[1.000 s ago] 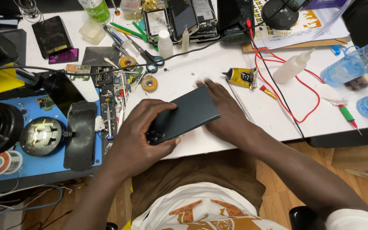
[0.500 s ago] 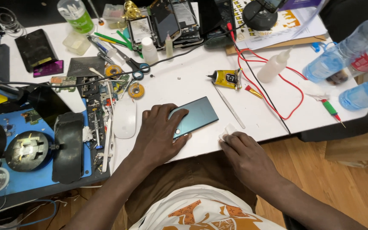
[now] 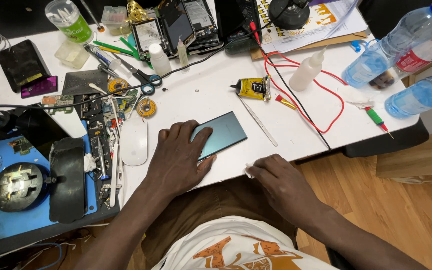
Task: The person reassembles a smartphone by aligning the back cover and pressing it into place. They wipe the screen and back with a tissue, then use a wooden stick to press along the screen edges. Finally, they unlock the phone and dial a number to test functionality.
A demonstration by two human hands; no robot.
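A dark teal phone [image 3: 223, 132] lies flat on the white table [image 3: 201, 97], near its front edge. My left hand [image 3: 178, 157] rests on the phone's left end, fingers spread over it and pressing it down. My right hand [image 3: 276, 180] is at the table's front edge, to the right of the phone and apart from it. Its fingers pinch a small white scrap [image 3: 249, 171], possibly a wipe or tissue.
A white mouse [image 3: 134, 141] lies left of my left hand, beside a blue mat [image 3: 31, 212] with tools. Thin metal tweezers [image 3: 257, 121], a yellow glue tube [image 3: 253, 88], red wire [image 3: 316, 107], a white squeeze bottle [image 3: 307, 71] and water bottles [image 3: 393, 47] sit right. Opened phones [image 3: 173, 22] lie at the back.
My right hand left the phone and drew back to the table's front edge, now pinching a white scrap. My left hand stays on the phone, which lies flat.
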